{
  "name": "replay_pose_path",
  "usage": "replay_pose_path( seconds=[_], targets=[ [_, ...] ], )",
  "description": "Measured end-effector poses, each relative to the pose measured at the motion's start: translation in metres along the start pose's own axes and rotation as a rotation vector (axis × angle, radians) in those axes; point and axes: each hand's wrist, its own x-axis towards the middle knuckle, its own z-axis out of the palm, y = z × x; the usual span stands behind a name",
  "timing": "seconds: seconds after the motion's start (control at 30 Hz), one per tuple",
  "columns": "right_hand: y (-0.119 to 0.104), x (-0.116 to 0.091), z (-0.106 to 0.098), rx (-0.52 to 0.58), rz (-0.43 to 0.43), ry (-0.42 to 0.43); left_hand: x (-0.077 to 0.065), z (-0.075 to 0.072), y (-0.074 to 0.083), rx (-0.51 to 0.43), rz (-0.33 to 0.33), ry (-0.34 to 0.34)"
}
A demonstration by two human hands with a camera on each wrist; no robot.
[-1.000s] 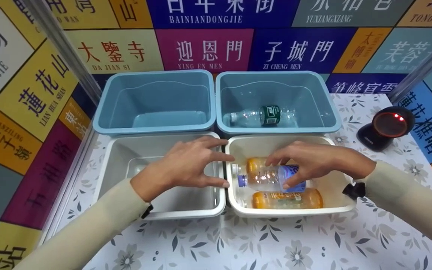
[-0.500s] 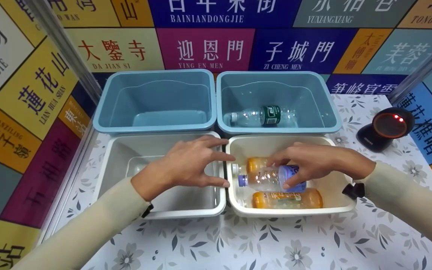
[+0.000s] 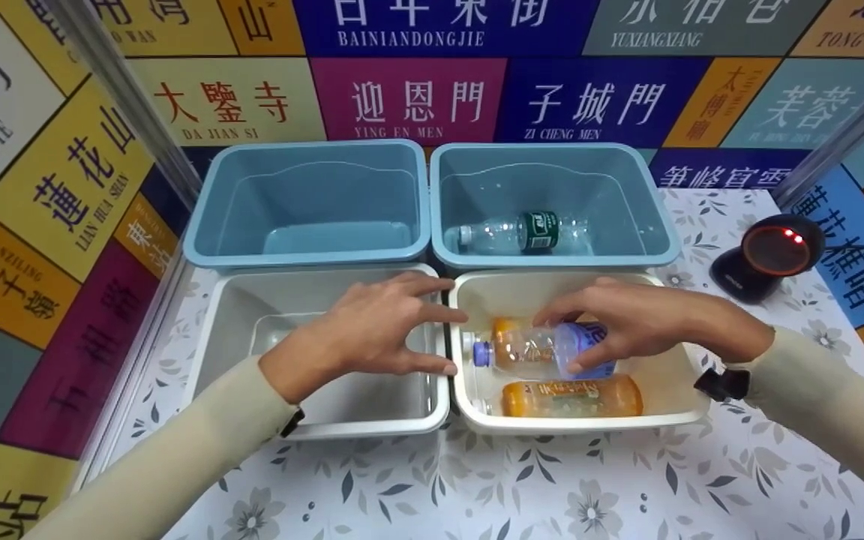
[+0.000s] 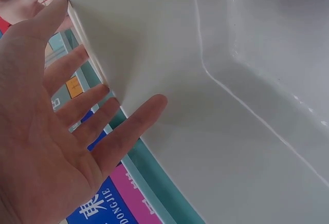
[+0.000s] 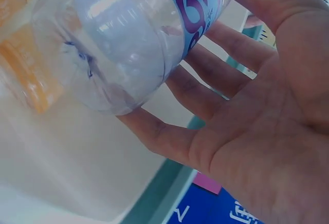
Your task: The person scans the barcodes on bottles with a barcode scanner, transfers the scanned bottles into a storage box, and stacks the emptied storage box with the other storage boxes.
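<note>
Right, the fingers of the right hand (image 3: pixel 646 319) curl round a clear bottle (image 3: pixel 526 352) with a blue-and-purple label, thumb on the near side. It lies sideways in their hold inside the cream bin (image 3: pixel 582 426), purple cap (image 3: pixel 482 353) to their left. And 2 orange bottles share that bin: 1 (image 3: pixel 503 327) beyond the clear bottle, partly hidden, and 1 (image 3: pixel 574 396) just nearer than the fingers. Over to the left, the fingers of the left hand (image 3: pixel 368 330) spread well apart, holding nothing, tips by the grey bin's rim (image 3: pixel 327 430). Beyond both hands stand 2 blue bins (image 3: pixel 308 261), the right 1 with a green-labelled bottle (image 3: pixel 541 231). To the right of the right fingers, a black device (image 3: pixel 751 270) glows red on the tabletop (image 3: pixel 522 487).
</note>
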Motion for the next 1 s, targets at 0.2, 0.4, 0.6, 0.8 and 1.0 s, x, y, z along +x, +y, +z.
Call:
replay_pose_path(
  seconds=[0.2,0.4,0.6,0.8,1.0],
  targets=[
    [-0.004,-0.008,-0.007,0.027,-0.019,0.033,0.000,0.001,-0.001,-0.020,-0.004,-0.014],
    [-0.005,-0.021,-0.018,0.029,-0.027,0.071,0.002,0.002,-0.003,-0.058,0.069,0.009],
    [-0.005,-0.035,-0.029,0.063,-0.001,0.120,0.004,0.002,-0.003,-0.100,0.106,0.015],
    [-0.005,-0.051,-0.039,0.067,0.035,0.200,0.004,0.002,-0.004,-0.134,0.122,0.019],
    [-0.002,-0.063,-0.046,0.062,0.091,0.281,0.004,0.002,-0.005,-0.137,0.127,0.014]
  ],
)
